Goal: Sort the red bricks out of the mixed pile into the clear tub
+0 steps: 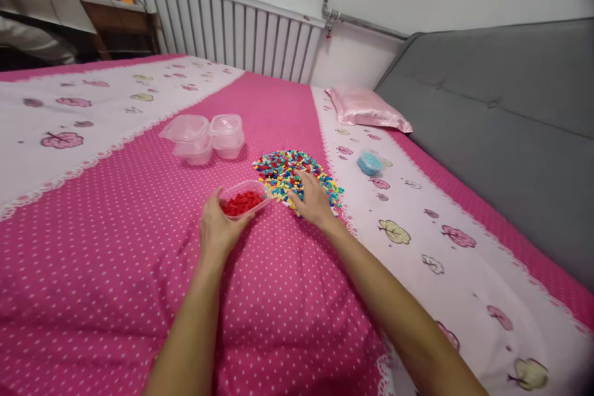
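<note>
The left hand [218,229] held a small clear tub [245,184]; its fingers were clamped on the tub, with the thumb on the near side and the others round the left end; lots of red bits [242,203] lay inside it. The right hand [315,198] was over the big pile of bits [288,164], which had red, blue, green, yellow and white all mixed up; its thumb and fingers were apart, with the tips down at the pile; I could not tell if a bit was between them. The tub was just to the left of the pile, over the pink spotty bed [139,229]; I could not tell if its bottom touched the cloth.

Behind the tub stood two clear stacks of tubs, a left stack [188,130] and a right stack [227,127], side by side; a blue tub [370,163] sat to the right of the pile, on the white part.

Some things could go wrong, I think; the tub had no lid on, so if the left hand tipped it, the red bits might spill into the mixed pile; the bed looked soft and wrinkly, so a push on the cloth might make the tub lean or the pile slide; the bits were tiny and close together, so the fingers might pick up a wrong colour by mistake, or drop one in a fold; and the right arm might bump the edge of the pile and scatter it.
</note>
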`<state>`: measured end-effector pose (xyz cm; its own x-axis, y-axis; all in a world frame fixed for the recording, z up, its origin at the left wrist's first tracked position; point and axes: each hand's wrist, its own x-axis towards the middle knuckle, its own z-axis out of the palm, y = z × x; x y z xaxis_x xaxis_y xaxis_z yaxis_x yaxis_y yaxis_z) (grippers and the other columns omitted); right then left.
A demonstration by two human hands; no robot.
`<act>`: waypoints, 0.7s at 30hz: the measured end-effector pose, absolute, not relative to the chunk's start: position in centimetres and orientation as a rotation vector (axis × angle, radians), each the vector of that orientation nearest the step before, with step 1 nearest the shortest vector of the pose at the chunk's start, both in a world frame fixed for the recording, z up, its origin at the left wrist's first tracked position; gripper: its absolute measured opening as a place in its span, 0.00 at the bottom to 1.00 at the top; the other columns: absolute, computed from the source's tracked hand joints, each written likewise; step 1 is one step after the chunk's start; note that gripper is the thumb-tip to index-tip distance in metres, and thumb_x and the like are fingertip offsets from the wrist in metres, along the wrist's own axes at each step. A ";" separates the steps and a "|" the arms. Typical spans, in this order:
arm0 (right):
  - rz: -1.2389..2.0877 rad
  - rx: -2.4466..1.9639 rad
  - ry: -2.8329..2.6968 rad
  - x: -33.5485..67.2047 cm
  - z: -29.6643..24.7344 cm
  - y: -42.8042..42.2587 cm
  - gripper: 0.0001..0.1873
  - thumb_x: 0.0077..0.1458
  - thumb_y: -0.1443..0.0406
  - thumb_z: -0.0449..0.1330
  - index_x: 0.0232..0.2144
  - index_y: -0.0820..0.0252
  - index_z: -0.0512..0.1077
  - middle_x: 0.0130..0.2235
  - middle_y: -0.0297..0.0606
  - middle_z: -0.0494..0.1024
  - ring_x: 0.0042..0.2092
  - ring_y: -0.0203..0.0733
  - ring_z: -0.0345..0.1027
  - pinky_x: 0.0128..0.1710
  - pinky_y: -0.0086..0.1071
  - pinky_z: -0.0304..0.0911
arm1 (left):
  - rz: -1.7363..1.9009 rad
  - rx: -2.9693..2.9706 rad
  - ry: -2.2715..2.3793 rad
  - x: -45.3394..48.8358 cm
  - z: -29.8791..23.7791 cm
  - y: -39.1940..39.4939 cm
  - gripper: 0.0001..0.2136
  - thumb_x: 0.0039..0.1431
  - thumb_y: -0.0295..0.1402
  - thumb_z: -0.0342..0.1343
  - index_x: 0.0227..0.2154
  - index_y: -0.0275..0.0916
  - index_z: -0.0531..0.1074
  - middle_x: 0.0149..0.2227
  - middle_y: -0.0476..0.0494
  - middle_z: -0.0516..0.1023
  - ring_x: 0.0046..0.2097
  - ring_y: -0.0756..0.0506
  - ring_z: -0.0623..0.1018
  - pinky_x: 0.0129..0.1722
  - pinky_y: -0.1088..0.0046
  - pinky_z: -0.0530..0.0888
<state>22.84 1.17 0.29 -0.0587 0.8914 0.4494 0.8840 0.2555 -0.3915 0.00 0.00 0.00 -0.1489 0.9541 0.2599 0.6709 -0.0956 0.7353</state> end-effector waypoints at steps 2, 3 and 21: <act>0.094 -1.636 -1.996 20.8 1.2 4.5 0.31 0.57 0.60 0.54 0.60 0.67 0.57 0.60 0.50 0.64 0.61 0.46 0.56 0.60 0.40 0.53 | 1.073 1.766 1.871 -0.2 0.1 0.0 0.45 0.40 0.45 0.65 0.60 0.32 0.56 0.44 0.31 0.74 0.47 0.32 0.75 0.47 0.54 0.72; 0.112 -1.660 -2.016 19.9 1.6 6.2 0.30 0.57 0.60 0.54 0.60 0.66 0.58 0.59 0.49 0.65 0.61 0.46 0.56 0.60 0.39 0.53 | 1.061 1.764 1.890 -0.4 0.2 0.1 0.45 0.39 0.47 0.65 0.60 0.32 0.56 0.44 0.32 0.74 0.47 0.32 0.75 0.46 0.54 0.72; 0.073 -1.928 -2.341 15.2 1.1 17.4 0.18 0.55 0.56 0.55 0.36 0.64 0.76 0.40 0.43 0.80 0.44 0.42 0.72 0.45 0.34 0.61 | 0.933 1.775 1.961 -1.6 0.4 0.2 0.39 0.42 0.46 0.63 0.56 0.34 0.61 0.48 0.32 0.72 0.49 0.35 0.73 0.47 0.57 0.72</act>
